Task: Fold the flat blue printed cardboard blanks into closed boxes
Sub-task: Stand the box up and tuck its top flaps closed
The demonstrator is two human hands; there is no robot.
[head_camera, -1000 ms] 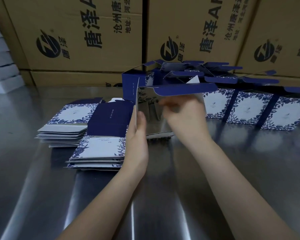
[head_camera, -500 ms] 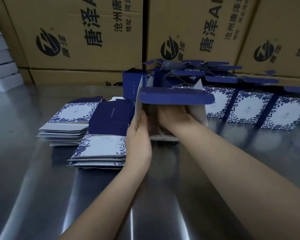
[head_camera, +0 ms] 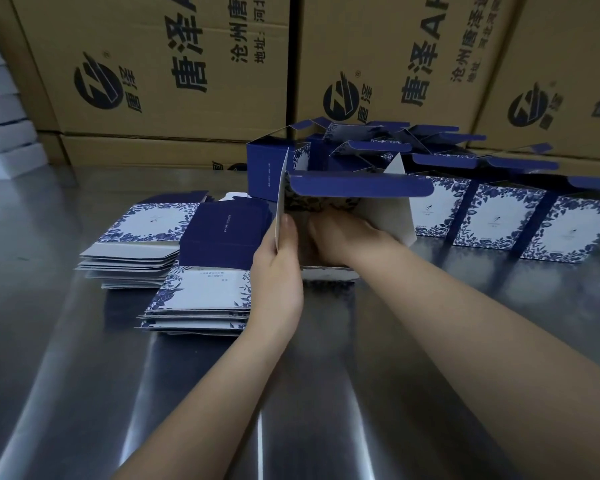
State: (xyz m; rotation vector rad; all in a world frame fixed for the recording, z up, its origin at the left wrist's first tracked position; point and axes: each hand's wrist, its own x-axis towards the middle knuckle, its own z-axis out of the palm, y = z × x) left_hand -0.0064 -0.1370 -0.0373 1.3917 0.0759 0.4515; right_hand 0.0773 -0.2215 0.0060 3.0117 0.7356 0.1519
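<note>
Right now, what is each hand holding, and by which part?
The left hand pinches the half-folded box by its left side flap's edge. The right hand is inside the box; its grip cannot be told.

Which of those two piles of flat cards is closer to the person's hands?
The right pile, whose edge lies right beside the left hand holding the half-folded box; the other pile sits farther left.

Large brown cartons [head_camera: 153,64], printed in black, are stacked behind the steel desk [head_camera: 84,393]; white boxes [head_camera: 0,133] are piled far left.
</note>
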